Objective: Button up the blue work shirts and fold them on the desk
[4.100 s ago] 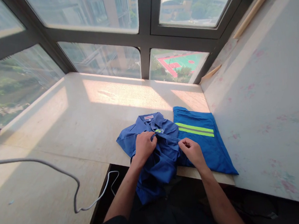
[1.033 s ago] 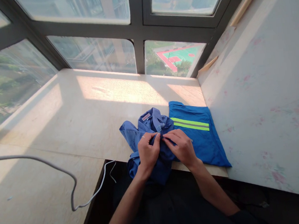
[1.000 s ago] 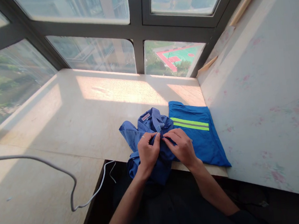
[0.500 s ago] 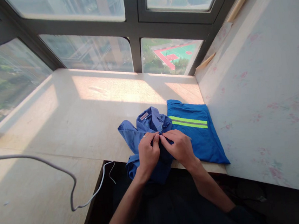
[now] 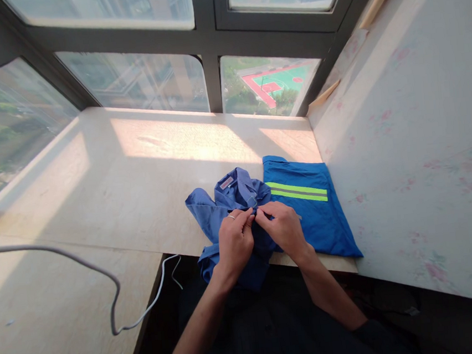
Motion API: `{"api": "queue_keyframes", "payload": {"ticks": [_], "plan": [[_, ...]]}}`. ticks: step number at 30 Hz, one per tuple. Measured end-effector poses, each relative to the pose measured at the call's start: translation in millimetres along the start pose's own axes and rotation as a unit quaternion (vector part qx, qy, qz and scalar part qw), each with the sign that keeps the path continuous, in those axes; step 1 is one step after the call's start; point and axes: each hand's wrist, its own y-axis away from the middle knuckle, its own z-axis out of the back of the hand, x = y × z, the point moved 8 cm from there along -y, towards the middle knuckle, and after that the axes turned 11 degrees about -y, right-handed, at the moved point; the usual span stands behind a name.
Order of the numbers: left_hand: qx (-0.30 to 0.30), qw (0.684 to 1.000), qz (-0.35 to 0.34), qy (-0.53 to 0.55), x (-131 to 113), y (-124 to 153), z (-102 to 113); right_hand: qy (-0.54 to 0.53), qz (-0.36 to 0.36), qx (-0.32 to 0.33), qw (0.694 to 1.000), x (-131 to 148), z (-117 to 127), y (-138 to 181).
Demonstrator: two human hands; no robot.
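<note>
A crumpled blue shirt [image 5: 206,213] with a collar and a pale neck label [image 5: 226,183] lies at the front edge of the sill, partly hanging over it. My left hand [image 5: 236,238] pinches the front of the shirt just below the collar. Close beside it, my right hand [image 5: 282,228] pinches the same front part, the fingertips of both hands nearly meeting. What exactly sits between the fingertips is too small to make out. To the right lies a folded brighter blue garment [image 5: 307,226] with a yellow-green reflective stripe [image 5: 298,191].
The pale sill [image 5: 108,195] runs back to grey-framed windows [image 5: 208,63]. A grey cable [image 5: 72,261] curves over the left surface, with a thin white cord [image 5: 159,290] at its edge. A flowered wall [image 5: 409,155] bounds the right side.
My fingers have shifted slightly at the shirt front, the right fingertips changing their pinch. The shirt and the folded garment stay in place; the view has tilted a little.
</note>
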Motion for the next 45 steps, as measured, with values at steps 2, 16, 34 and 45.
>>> {"api": "queue_keyframes", "payload": {"ticks": [2,16,34,45], "plan": [[0.005,1.0,-0.003,0.002,0,-1,1,-0.027,0.0,0.025,0.999,-2,0,-2],[0.067,0.997,-0.014,-0.023,7,-7,-3,-0.111,0.06,0.2,0.972,-10,2,-1],[0.094,0.995,-0.029,-0.019,7,-14,-2,-0.118,0.046,0.164,0.978,-15,-5,-8],[0.072,0.996,-0.02,-0.049,6,-6,-4,-0.197,0.047,0.172,0.964,-22,-9,-5]]}}
